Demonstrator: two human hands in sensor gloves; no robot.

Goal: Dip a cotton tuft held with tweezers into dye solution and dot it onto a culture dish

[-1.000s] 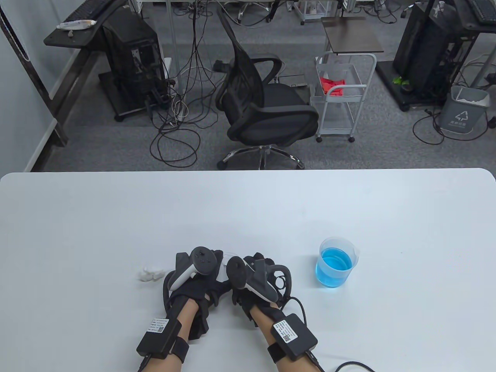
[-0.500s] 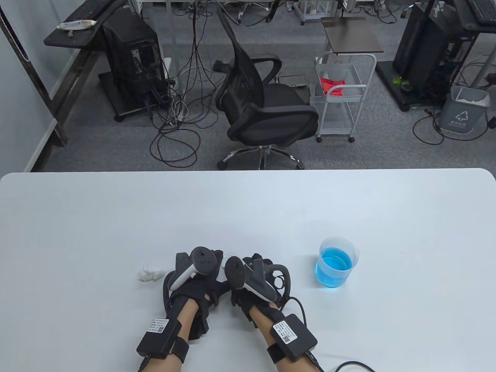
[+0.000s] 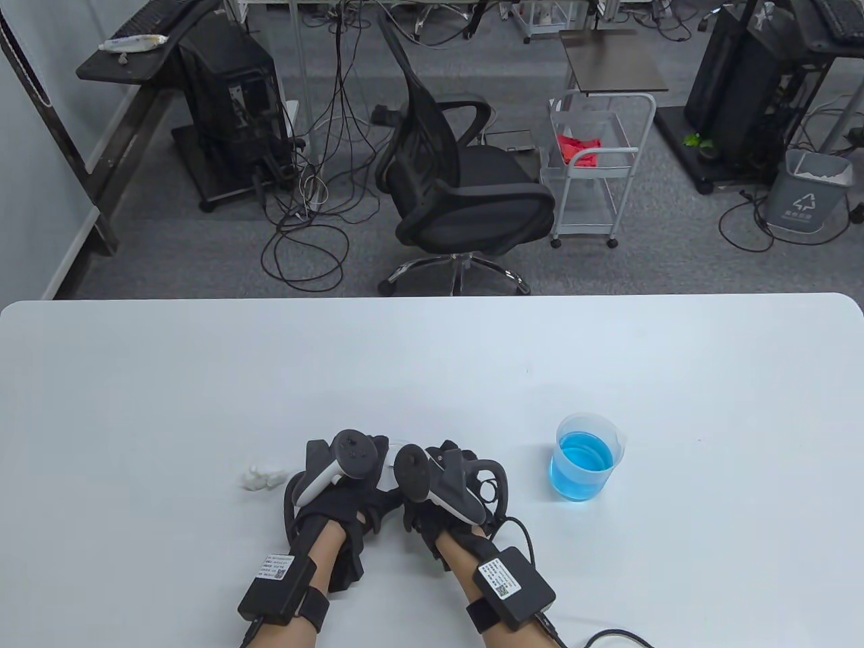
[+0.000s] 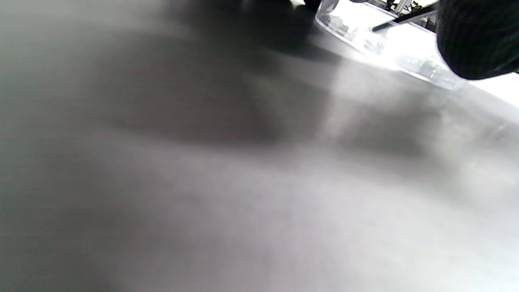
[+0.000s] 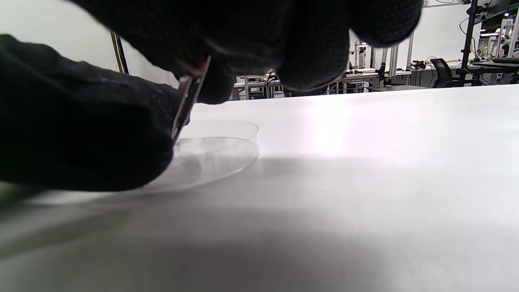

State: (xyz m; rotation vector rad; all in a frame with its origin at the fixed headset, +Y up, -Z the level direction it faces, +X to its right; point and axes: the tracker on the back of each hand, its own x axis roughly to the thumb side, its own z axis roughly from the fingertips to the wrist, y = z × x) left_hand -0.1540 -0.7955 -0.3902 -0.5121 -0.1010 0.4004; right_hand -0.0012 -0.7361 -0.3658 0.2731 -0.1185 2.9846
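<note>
While right hand (image 3: 451, 487) pinches tweezers (image 5: 185, 103) over dish rim (image 5: 243, 125), left hand (image 3: 341, 482) grip unclear, beaker (image 3: 584, 457) well apart.

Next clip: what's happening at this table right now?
A person in sensor gloves has both hands close together at the table's near edge, over a clear dish. The right hand pinches metal tweezers angled down at the dish; their tips are hidden behind the left hand. What the left hand's fingers are doing is not visible. A cotton wad lies to the left, and the beaker of blue dye stands untouched to the right.
</note>
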